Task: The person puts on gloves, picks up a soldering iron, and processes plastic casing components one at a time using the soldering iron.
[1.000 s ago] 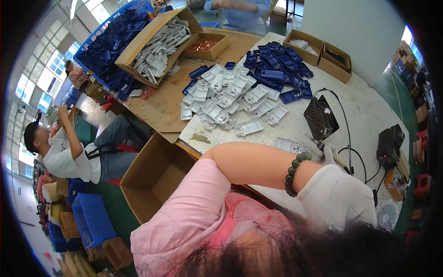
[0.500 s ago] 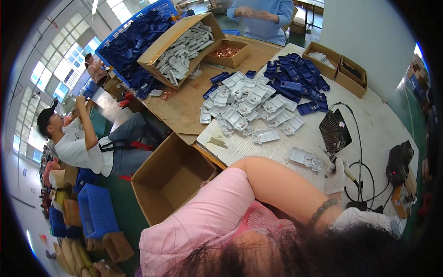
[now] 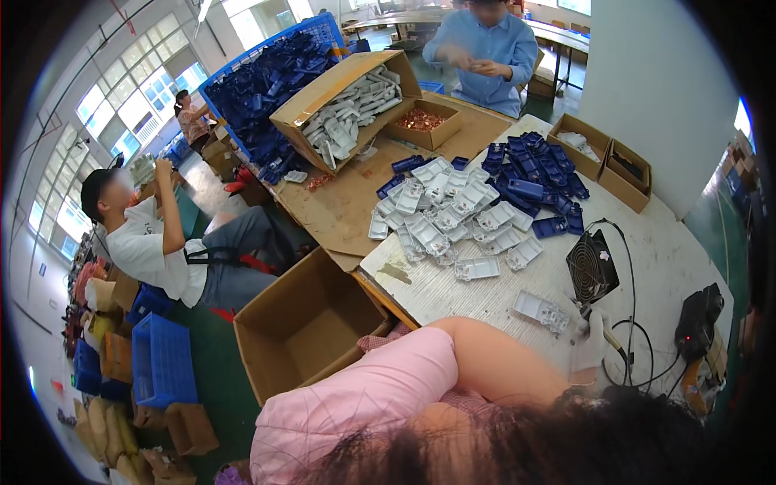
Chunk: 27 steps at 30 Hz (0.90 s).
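Note:
My left arm, in a pink sleeve (image 3: 364, 364), reaches across the near edge of the table. Its bare forearm (image 3: 505, 360) runs right and disappears behind dark hair, which hides my left hand. Just beyond the forearm lies a single white plastic housing (image 3: 541, 311), open side up, with small parts at one end. Right of it stands a whitish, glove-like shape (image 3: 590, 347), beside a corded tool handle (image 3: 616, 347). Whether that shape is my right hand, and what its fingers do, I cannot make out. Farther back, white housings (image 3: 440, 202) lie heaped against dark blue housings (image 3: 537, 170).
A black fan (image 3: 592, 267) and a black box with a red light (image 3: 699, 323) stand at right amid cables. An empty carton (image 3: 303, 323) sits left of the table. Behind are a tipped carton (image 3: 339, 113), copper parts (image 3: 422, 120) and a seated co-worker (image 3: 485, 56).
The view has tilted upward, so the table appears lower. My left wrist, with its bead bracelet, and white-gloved hand have slipped behind the hair. The single white housing stays on the table.

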{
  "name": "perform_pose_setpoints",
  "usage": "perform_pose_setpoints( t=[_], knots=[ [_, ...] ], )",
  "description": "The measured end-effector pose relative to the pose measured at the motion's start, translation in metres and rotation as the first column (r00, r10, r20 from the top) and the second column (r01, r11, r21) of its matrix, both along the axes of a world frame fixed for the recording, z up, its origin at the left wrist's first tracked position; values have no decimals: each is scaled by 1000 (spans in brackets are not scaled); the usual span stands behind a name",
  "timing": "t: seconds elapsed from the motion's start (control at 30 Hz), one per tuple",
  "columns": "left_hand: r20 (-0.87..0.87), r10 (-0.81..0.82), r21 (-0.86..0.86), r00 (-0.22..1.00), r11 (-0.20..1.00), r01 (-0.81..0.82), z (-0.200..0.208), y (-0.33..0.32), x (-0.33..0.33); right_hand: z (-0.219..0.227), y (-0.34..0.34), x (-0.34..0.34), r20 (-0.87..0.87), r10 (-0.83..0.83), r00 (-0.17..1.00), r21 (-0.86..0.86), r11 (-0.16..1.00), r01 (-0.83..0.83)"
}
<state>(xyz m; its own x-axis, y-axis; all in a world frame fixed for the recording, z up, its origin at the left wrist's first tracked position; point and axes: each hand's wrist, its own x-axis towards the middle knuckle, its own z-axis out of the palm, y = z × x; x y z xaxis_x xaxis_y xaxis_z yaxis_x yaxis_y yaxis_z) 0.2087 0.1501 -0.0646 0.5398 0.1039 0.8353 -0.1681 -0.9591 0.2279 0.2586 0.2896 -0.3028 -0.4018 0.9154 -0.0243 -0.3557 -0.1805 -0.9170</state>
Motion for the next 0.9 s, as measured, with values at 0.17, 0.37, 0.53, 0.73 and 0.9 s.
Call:
perform_pose_setpoints(
  t=[0.17,0.37,0.53,0.73,0.9],
  knots=[
    [-34,20,-63,999,998,-22,-22,-4,-4,-6,3,3,50,32,998,9,999,-33],
    [-95,111,-166,989,978,-125,-53,-18,-22,-19,17,9,30,5,1000,-9,1000,-5],
    [-152,171,-239,973,949,-204,-78,-34,-39,3,5,8,46,8,999,-38,999,-7],
    [-215,228,-285,949,915,-285,-98,-52,-58,18,-1,5,77,33,996,-57,998,-29],
    [-269,255,-301,929,894,-332,-112,-62,-74,12,2,5,66,53,996,-88,995,-47]
  ],
)
